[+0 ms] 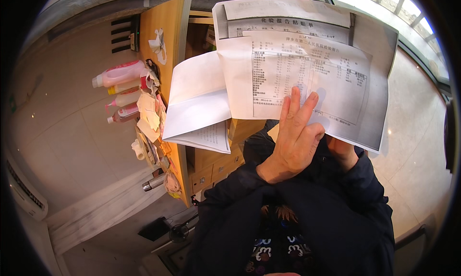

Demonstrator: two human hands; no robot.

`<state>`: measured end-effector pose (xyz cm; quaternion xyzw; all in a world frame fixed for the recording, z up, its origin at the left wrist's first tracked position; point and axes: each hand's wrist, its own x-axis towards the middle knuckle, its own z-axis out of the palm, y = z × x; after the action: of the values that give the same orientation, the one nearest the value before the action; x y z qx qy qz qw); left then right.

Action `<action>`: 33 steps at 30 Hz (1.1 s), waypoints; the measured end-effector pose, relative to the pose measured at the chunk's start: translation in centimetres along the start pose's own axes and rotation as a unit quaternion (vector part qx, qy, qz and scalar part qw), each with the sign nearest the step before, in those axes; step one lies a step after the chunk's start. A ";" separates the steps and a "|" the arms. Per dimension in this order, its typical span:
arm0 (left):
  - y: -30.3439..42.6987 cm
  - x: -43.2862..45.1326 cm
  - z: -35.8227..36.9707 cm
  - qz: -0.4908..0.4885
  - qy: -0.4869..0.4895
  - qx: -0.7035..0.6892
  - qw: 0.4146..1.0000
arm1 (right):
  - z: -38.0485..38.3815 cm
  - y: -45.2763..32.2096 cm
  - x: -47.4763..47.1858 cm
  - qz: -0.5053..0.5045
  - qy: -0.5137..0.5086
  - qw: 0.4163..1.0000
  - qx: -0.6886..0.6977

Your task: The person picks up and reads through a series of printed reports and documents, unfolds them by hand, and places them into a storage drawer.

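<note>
A stack of printed paper sheets [335, 78], creased and bearing tables and writing, is held up before me. My left hand [297, 135] lies over its lower part, fingers extended and somewhat apart, fingertips at the print. Behind the lower edge, my right hand [340, 150] grips the papers; its fingers are mostly hidden by them. To the left a folded white sheet [201, 103] hangs beside the stack, with more printed pages [212, 137] below it.
At left, a wooden cabinet [176, 20] bears pink bottles [122, 73], crumpled papers [148, 112], a tissue [157, 47], a metal flask [153, 183] and a plastic bag [172, 184]. Drawers [201, 180] show below the papers. A window [407, 9] is at upper right, and a standing fan [179, 232] at lower left.
</note>
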<state>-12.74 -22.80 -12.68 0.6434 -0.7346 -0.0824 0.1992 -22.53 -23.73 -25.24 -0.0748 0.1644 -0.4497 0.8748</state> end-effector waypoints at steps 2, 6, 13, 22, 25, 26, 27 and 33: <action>0.1 0.1 -0.1 -0.001 -0.004 -0.002 1.000 | 0.0 0.0 0.0 0.002 -0.001 1.000 -0.001; 0.0 0.1 -0.2 -0.003 -0.006 0.003 1.000 | 0.3 0.0 0.0 0.007 -0.005 1.000 -0.004; 0.1 0.0 -0.2 -0.003 -0.005 0.001 1.000 | 0.5 0.0 -0.1 0.010 -0.008 1.000 -0.005; -0.1 -0.1 -0.1 -0.003 -0.003 -0.003 1.000 | 0.3 0.0 0.0 0.009 -0.008 1.000 -0.005; -0.2 -0.1 -0.2 -0.005 -0.001 -0.007 1.000 | 0.2 0.2 0.1 0.010 -0.009 1.000 -0.001; -0.2 -0.1 -0.2 -0.006 -0.001 -0.010 1.000 | 0.2 0.1 0.1 0.009 -0.009 1.000 -0.002; -0.2 -0.1 -0.1 -0.006 -0.002 -0.011 1.000 | 0.1 0.2 0.0 0.008 -0.007 1.000 -0.002; -0.1 0.0 -0.1 -0.007 0.003 -0.015 1.000 | 0.0 -0.1 0.1 0.008 -0.009 1.000 0.000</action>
<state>-12.56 -22.77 -12.63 0.6455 -0.7283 -0.0930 0.2104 -22.49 -23.87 -25.21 -0.0772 0.1570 -0.4424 0.8796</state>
